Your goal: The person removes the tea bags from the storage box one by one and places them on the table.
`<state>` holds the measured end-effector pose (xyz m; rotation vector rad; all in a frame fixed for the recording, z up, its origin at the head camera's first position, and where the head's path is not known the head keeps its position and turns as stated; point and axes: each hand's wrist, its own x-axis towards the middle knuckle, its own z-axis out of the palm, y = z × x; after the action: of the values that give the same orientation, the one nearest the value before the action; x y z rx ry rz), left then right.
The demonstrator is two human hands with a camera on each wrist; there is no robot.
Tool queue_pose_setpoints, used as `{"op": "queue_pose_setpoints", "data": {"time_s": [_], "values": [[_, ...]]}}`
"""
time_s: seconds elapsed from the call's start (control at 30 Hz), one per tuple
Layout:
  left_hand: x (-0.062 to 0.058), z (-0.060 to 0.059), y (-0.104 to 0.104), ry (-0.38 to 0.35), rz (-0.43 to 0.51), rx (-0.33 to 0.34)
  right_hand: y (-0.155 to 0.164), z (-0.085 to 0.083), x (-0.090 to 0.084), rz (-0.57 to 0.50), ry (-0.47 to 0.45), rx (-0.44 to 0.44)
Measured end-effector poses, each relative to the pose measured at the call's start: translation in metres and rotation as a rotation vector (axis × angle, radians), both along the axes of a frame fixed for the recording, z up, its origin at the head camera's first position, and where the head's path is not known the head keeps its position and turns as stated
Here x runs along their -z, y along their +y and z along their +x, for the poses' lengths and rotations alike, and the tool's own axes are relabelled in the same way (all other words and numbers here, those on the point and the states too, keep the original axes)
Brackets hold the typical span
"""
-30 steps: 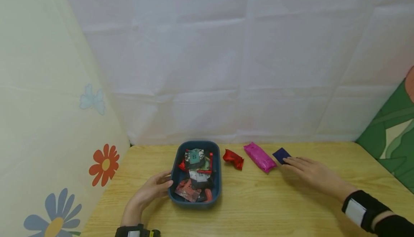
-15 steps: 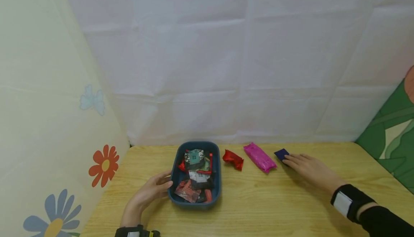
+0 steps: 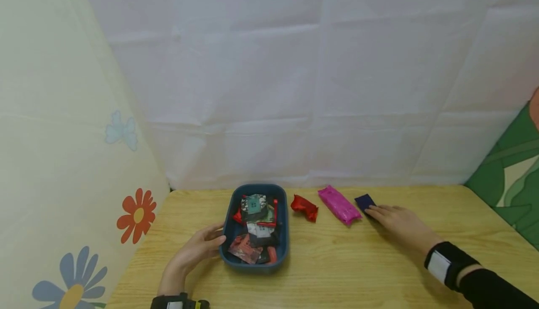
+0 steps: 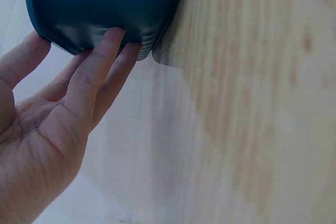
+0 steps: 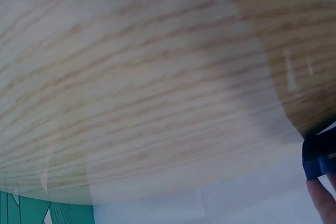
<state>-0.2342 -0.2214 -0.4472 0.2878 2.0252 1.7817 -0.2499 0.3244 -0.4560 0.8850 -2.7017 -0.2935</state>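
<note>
A blue-grey plastic container [image 3: 253,268], filled with several small wrapped packets, stands left of the table's middle. My left hand [image 3: 197,249] lies along its left side. In the left wrist view the fingers [image 4: 86,80] reach up to the container's outer wall [image 4: 105,3], the thumb near its rim. Toward the right, my right hand [image 3: 406,224] pinches the near corner of a small dark blue packet [image 3: 364,201] at the fingertips. Only part of that packet [image 5: 316,163] and a bit of finger [image 5: 321,200] show at the right wrist view's edge.
Between the container and the dark blue packet lie a red twisted wrapper packet [image 3: 304,208] and a longer pink packet [image 3: 338,205]. The wooden table [image 3: 328,276] meets a white sheet [image 3: 311,89] at the back. Printed panels [image 3: 59,136] stand at both sides.
My right forearm and wrist have moved left and slightly in, with the fingertips still at the dark blue packet. The left hand and the container have stayed in place.
</note>
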Motion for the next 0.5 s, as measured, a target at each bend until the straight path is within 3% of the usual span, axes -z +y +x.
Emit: {"op": "queue_pose_setpoints", "data": {"time_s": [0.5], "values": [[-0.0004, 0.0001, 0.0006, 0.006, 0.001, 0.004, -0.0037, 0.0104, 0.0091, -0.103, 0.06, 0.017]]}}
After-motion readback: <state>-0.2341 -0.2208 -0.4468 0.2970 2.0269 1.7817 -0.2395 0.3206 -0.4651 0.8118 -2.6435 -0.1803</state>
